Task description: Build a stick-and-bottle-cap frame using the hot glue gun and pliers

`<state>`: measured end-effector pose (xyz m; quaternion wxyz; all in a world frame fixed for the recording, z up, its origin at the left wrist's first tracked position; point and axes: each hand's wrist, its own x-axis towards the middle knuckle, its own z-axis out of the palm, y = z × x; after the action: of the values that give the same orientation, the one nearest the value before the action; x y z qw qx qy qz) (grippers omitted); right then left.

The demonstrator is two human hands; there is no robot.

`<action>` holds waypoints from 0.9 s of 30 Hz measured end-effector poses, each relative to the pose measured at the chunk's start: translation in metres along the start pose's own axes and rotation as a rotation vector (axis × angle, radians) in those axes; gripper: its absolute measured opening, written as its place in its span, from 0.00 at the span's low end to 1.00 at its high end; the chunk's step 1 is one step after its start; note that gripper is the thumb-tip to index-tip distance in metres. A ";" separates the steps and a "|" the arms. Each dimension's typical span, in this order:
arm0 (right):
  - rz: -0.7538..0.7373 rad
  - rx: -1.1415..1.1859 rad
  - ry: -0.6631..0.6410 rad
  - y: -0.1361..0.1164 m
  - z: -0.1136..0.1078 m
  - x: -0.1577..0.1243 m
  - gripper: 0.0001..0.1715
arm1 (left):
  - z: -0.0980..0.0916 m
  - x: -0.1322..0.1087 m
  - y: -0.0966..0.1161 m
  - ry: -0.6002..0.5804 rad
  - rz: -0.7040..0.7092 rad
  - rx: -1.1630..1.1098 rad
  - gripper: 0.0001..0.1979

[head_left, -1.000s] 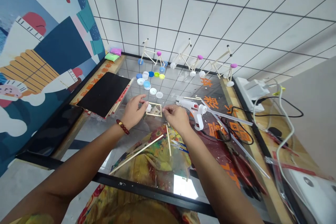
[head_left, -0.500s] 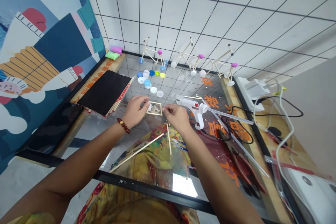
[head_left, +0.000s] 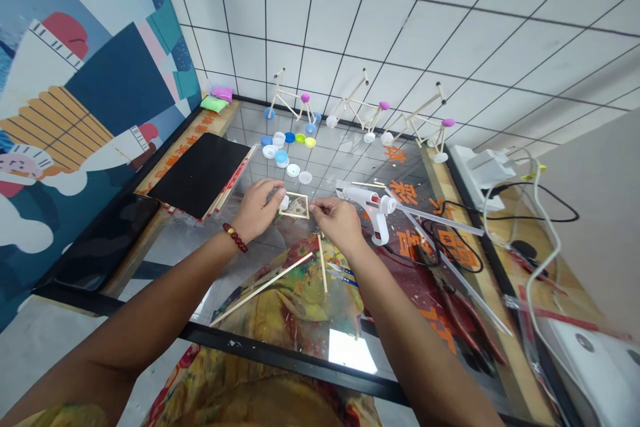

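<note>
A small rectangular frame of pale wooden sticks (head_left: 295, 216) lies on the glass tabletop between my hands. My left hand (head_left: 259, 208) is at its left end, thumb and fingers apart around that edge, with a white bottle cap (head_left: 285, 202) beside the thumb. At the right end, my right hand (head_left: 336, 217) pinches the frame's short side between thumb and forefinger. Nearer to me lie a long stick (head_left: 263, 289) and a shorter stick (head_left: 323, 263). Blue-handled craft knives (head_left: 343, 275) are beside the shorter one.
A white glue gun (head_left: 373, 208) lies right of my right hand, its cable trailing toward pliers (head_left: 470, 327). Coloured bottle caps (head_left: 281, 158) sit beyond the frame. Three stick bicycle models (head_left: 293, 103) stand along the wall. Black sheets (head_left: 203, 173) lie left.
</note>
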<state>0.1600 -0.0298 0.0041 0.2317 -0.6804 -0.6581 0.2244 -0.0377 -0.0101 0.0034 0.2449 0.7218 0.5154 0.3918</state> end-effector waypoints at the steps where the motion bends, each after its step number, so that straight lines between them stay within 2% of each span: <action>1: 0.003 -0.002 0.001 0.000 0.000 0.000 0.13 | -0.002 0.000 -0.001 -0.004 -0.002 -0.040 0.13; 4: 0.012 -0.003 0.003 0.000 0.000 0.000 0.13 | -0.011 0.003 -0.003 -0.093 0.034 -0.168 0.13; 8: 0.024 0.009 -0.006 0.000 0.000 -0.001 0.13 | -0.021 0.005 -0.007 -0.207 0.098 -0.227 0.20; 13: 0.035 0.026 -0.002 0.000 0.000 -0.001 0.13 | -0.020 0.005 -0.011 -0.226 0.173 -0.150 0.23; 20: 0.023 0.033 -0.006 0.001 0.001 -0.001 0.13 | -0.017 0.004 -0.012 -0.209 0.177 -0.104 0.16; 27: 0.038 0.031 -0.008 0.000 0.000 -0.001 0.14 | -0.017 0.005 -0.012 -0.176 0.205 -0.079 0.16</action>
<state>0.1599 -0.0308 0.0037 0.2354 -0.6883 -0.6423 0.2416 -0.0572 -0.0025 0.0052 0.2762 0.7918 0.3998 0.3701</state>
